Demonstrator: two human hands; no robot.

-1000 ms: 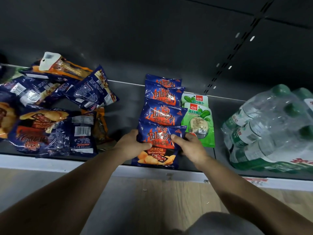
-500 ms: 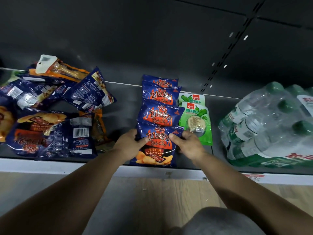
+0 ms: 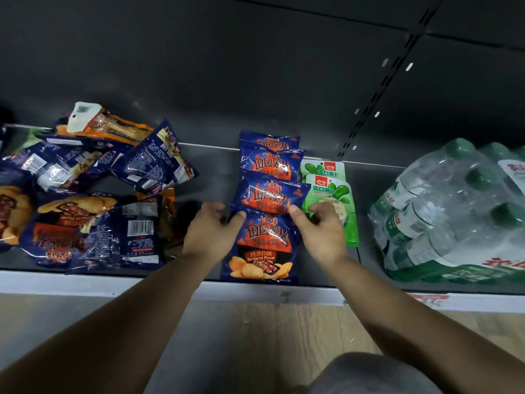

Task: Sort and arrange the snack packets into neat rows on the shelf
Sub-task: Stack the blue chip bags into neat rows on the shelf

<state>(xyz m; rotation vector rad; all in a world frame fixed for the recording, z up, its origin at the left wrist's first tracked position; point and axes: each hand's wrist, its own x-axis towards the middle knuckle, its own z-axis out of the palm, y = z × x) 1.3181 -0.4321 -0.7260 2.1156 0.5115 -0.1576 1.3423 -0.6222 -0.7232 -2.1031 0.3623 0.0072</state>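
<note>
Left hand (image 3: 211, 233) loosely curled, thumb tip pressed on the upper left corner of the front chip packet (image 3: 260, 247), fingers tucked behind its left edge. Right hand (image 3: 319, 233) likewise half closed, thumb on the packet's upper right corner, fingers bent over the near green packet (image 3: 331, 207); actual contact with the green one not determinable. Front chip packet flat at the shelf lip (image 3: 85, 282), foremost in an overlapping row of blue chip packets (image 3: 271, 177) running back to the rear wall. Compared with half a second ago: both hands shifted up from the packet's mid-sides to its top corners, and more of the lower print now exposed. Second green packet (image 3: 322, 167) behind the first, mostly covered. Unsorted heap of blue and orange packets (image 3: 93, 180) to the left, cut off by the frame edge, several back-side up. Wrapped pack of water bottles (image 3: 454, 211) to the right, also cropped. Small print blurred; rearmost chip packet largely hidden.
</note>
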